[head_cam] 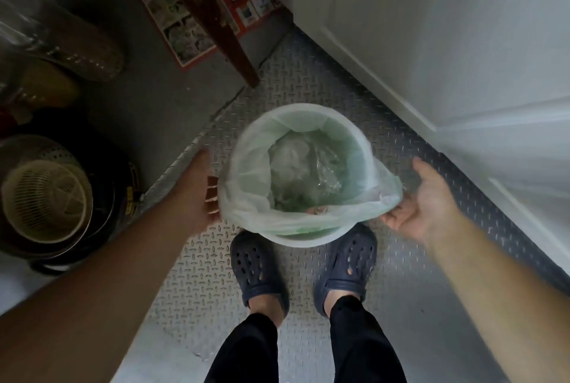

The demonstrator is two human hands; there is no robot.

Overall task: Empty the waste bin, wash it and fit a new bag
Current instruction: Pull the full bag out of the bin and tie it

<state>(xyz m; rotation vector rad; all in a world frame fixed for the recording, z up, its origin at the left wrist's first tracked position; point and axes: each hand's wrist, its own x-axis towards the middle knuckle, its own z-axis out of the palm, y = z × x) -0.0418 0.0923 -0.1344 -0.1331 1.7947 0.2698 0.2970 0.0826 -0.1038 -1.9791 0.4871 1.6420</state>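
1. Standing between your hands, the waste bin point(311, 239) sits on the metal floor point(197, 259), just ahead of your clogs point(259, 271).
2. Your left hand point(200, 194) touches the green bag point(243, 173) with fingers relaxed.
3. Your right hand point(422, 203), palm up and spread, lies under the bag's loose edge.

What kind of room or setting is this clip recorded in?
Probably a home utility or storage corner by a doorway: a white panelled door, metal tread-plate floor, a lined waste bin, and stacked colanders and pots kept on the floor.
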